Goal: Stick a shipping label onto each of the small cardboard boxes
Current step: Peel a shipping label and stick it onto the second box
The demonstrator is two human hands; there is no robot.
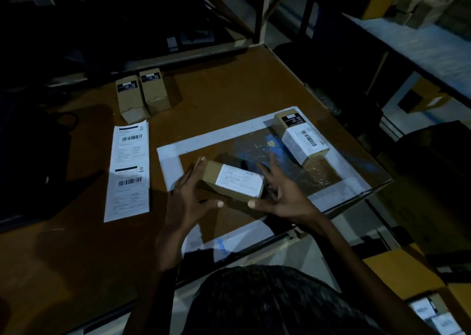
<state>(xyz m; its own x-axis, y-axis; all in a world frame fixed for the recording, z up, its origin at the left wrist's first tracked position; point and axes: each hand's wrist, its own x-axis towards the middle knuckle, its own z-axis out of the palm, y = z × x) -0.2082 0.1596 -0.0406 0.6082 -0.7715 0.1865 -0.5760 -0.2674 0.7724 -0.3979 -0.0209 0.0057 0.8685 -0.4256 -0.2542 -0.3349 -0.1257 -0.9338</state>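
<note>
The left hand [190,192] has its fingers curled round the left end of a small cardboard box [229,180], thumb on the near side. The right hand [277,194] is spread wide, fingers straight, just touching the box's right end. The box sits between both hands, its long side running left to right. A white shipping label [239,180] is already on top.

Another labelled box [299,137] lies further right, inside the white tape square [169,161]. Two plain boxes [142,92] wait far to the left on the brown table [229,92]. The strip of spare labels [130,169] is nearer the left hand, with nothing in the way
</note>
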